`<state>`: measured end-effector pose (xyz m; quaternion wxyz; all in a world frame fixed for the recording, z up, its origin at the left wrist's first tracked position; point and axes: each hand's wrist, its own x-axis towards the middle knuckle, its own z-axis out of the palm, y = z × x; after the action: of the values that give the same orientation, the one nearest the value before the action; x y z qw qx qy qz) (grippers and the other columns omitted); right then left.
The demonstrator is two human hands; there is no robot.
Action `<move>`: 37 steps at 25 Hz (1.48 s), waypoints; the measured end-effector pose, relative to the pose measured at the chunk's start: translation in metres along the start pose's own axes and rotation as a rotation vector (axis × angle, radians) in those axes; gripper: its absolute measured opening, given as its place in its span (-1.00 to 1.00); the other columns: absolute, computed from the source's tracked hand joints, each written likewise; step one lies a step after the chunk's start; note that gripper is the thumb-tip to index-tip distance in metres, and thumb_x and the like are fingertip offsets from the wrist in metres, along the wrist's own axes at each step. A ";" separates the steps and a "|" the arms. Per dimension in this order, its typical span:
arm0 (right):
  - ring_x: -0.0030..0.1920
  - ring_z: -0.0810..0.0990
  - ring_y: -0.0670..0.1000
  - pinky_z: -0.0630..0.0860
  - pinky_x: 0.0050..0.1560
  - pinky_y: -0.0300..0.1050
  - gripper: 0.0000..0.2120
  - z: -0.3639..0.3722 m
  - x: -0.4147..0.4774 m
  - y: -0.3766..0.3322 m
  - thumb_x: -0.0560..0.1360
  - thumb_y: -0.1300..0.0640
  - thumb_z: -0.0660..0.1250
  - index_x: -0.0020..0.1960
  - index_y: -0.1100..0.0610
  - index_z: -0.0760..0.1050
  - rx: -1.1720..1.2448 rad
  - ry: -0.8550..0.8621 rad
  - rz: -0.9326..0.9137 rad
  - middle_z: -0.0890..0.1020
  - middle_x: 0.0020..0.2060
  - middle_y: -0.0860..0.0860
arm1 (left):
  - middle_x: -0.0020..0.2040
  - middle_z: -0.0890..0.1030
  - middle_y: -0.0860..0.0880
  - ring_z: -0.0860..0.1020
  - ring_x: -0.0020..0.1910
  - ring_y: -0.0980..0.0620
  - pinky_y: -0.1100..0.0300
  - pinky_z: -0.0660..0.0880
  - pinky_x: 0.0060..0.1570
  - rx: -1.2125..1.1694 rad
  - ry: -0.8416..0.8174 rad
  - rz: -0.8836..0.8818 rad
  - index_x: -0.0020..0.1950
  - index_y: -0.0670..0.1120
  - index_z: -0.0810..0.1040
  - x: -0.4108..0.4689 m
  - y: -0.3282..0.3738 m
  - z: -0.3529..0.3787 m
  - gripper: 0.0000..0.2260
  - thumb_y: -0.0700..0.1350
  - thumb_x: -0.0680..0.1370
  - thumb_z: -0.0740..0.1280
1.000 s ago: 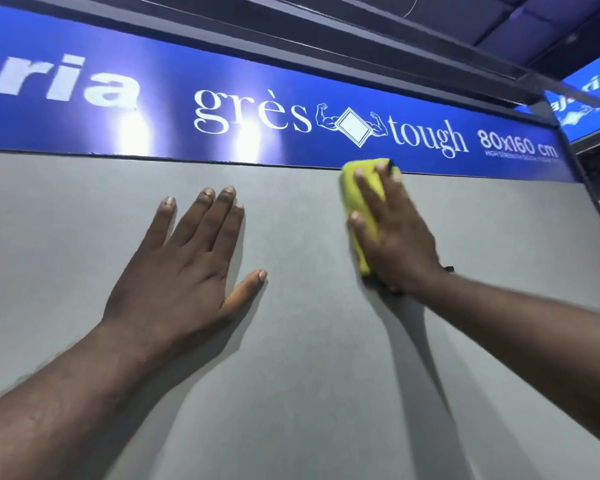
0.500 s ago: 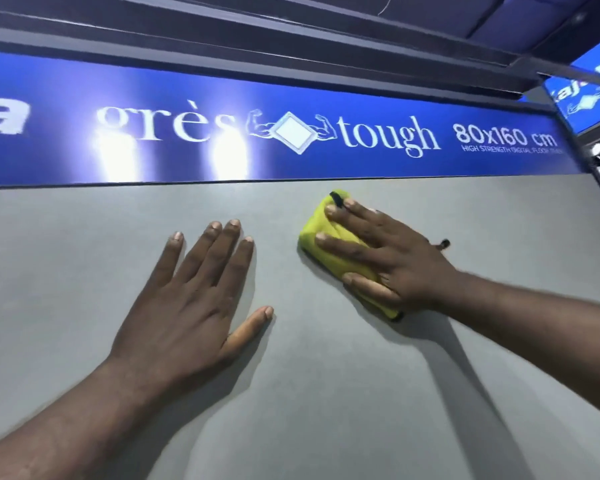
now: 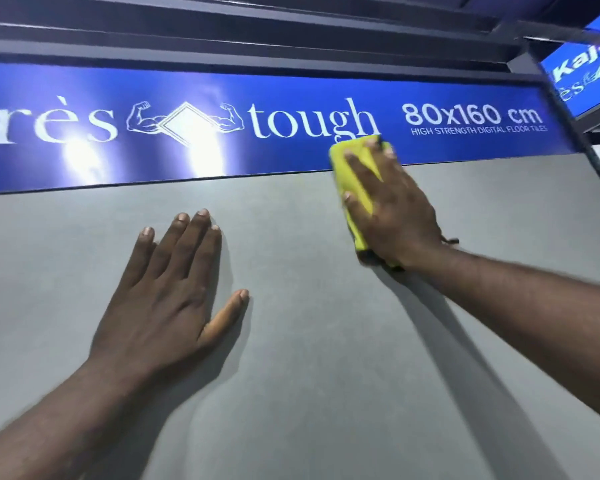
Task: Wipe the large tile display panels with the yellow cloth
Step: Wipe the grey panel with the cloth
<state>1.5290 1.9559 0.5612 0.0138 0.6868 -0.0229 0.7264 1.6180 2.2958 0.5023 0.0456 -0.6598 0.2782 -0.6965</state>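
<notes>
In the head view, a large grey tile panel [image 3: 309, 358] is seen filling the near and middle part of the scene, its matte surface tilted away toward the top. Along its far edge a blue banner [image 3: 291, 161] is mounted, printed in white with "grès", a flexing-arms logo, "tough" and "80x160 cm"; bright glare spots are reflected on it. Above the banner a dark frame [image 3: 257, 36] is seen, and at the far right a second blue sign [image 3: 582, 81] is partly shown.

The left hand [image 3: 167, 299] is laid flat on the panel, left of centre, with the fingers straight and close together and the thumb spread to the right; nothing is held in it.

The yellow cloth [image 3: 357, 168] is pressed against the display at the upper right, beneath the word "tough". Its far end is laid over the lower edge of the banner, while its near end is on the grey panel. It is covered by the right hand [image 3: 399, 213], whose fingers are stretched out and splayed across it rather than curled round it. A dark band [image 3: 451, 241] is seen at the right wrist. The two hands are kept well apart.
</notes>
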 end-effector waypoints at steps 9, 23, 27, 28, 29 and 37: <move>0.71 0.10 0.09 0.31 0.58 0.19 -0.43 -0.019 -0.009 0.062 0.70 -0.18 0.18 0.69 -0.20 0.19 -0.061 -0.021 -0.154 0.11 0.73 0.00 | 0.77 0.17 -0.11 0.16 0.75 -0.13 -0.27 0.06 0.69 -0.023 0.045 0.092 0.75 -0.16 0.24 0.021 0.028 0.012 -0.20 0.37 0.69 0.04; 0.71 0.10 0.16 0.26 0.62 0.16 -0.44 -0.026 -0.027 0.141 0.71 -0.12 0.20 0.69 -0.08 0.25 -0.052 -0.046 -0.458 0.14 0.72 0.07 | 0.77 0.17 -0.11 0.16 0.75 -0.12 -0.25 0.07 0.70 -0.029 0.026 0.172 0.75 -0.17 0.23 0.068 0.121 0.028 -0.19 0.38 0.69 0.03; 0.71 0.11 0.18 0.27 0.60 0.25 -0.43 -0.035 -0.001 0.226 0.71 -0.16 0.16 0.69 -0.16 0.19 -0.093 -0.044 -0.317 0.11 0.72 0.05 | 0.78 0.16 -0.10 0.14 0.75 -0.10 -0.21 0.01 0.71 -0.027 0.047 0.148 0.76 -0.17 0.21 0.101 0.175 0.040 -0.18 0.39 0.68 0.02; 0.71 0.09 0.16 0.28 0.59 0.26 -0.42 -0.033 0.004 0.238 0.70 -0.21 0.11 0.70 -0.23 0.10 -0.017 -0.034 0.007 0.05 0.73 -0.01 | 0.78 0.16 -0.10 0.14 0.75 -0.11 -0.21 0.00 0.71 -0.026 0.045 0.143 0.76 -0.17 0.21 0.112 0.188 0.042 -0.17 0.39 0.68 0.01; 0.71 0.06 0.15 0.26 0.60 0.25 -0.41 -0.033 0.006 0.243 0.70 -0.24 0.08 0.70 -0.25 0.05 -0.010 -0.043 0.173 0.01 0.74 -0.05 | 0.78 0.16 -0.10 0.14 0.75 -0.11 -0.20 0.00 0.71 -0.034 0.041 0.139 0.76 -0.17 0.21 0.121 0.200 0.044 -0.17 0.40 0.68 0.01; 0.72 0.03 0.08 0.27 0.61 0.21 -0.41 -0.047 0.015 0.336 0.70 -0.26 0.07 0.71 -0.25 0.08 0.013 -0.042 0.007 0.02 0.74 -0.07 | 0.77 0.16 -0.11 0.14 0.75 -0.14 -0.24 0.04 0.70 -0.039 0.051 0.050 0.75 -0.18 0.22 0.169 0.276 0.058 -0.15 0.42 0.67 -0.02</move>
<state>1.4638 1.6226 0.5687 0.0062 0.7019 -0.0210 0.7120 1.5679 1.9715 0.5280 0.0430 -0.6356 0.3090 -0.7061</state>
